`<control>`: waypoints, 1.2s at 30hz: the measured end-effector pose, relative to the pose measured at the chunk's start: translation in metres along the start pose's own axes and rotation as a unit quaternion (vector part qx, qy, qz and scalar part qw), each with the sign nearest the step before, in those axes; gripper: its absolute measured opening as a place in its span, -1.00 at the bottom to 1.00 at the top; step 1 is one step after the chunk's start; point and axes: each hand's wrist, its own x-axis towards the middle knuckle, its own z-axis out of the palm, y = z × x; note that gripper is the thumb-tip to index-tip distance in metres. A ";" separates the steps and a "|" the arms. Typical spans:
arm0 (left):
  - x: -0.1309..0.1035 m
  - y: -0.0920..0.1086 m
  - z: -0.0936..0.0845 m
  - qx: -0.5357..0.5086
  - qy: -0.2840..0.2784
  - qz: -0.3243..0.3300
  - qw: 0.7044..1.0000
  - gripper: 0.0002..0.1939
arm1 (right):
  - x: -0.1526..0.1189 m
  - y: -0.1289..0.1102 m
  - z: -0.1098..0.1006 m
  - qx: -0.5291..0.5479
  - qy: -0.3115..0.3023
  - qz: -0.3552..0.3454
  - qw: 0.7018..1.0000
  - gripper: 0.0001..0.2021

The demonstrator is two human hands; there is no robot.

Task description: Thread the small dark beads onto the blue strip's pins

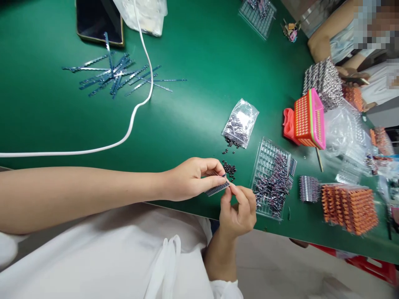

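Note:
Near the table's front edge, my left hand pinches a small grey ridged strip between thumb and fingers. Close against its fingertips, my right hand is closed in a pinch at the strip's right end. What sits between those right fingertips is too small to name. Just beyond both hands lies a loose pile of tiny dark beads. A clear bag of similar dark beads lies behind the pile, some spilled at its mouth. To the right of my right hand, a clear plastic tray holds many small dark pieces with pinkish, wire-like ends.
Blue metallic strips lie scattered at the back left near a dark tablet-like device. A white cable crosses the green table. Rightward stand an orange-pink basket and an orange stack. Another person's arm shows beyond.

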 end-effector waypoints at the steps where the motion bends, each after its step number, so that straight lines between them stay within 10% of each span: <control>1: 0.000 0.000 0.000 0.007 0.002 -0.002 1.000 -0.80 | 0.000 0.000 0.000 -0.002 -0.002 0.000 1.000 -0.76; 14: 0.002 0.002 0.001 0.014 0.015 -0.018 1.000 -0.83 | -0.002 0.000 0.001 0.017 -0.014 0.007 1.000 -0.82; 24: -0.001 0.001 0.001 0.098 0.023 -0.018 0.995 -0.78 | -0.007 -0.004 0.001 0.161 0.001 0.195 0.967 -0.95; 36: 0.000 -0.002 0.002 0.099 0.017 -0.011 0.995 -0.78 | -0.003 -0.003 0.001 0.193 -0.018 0.215 0.957 -0.97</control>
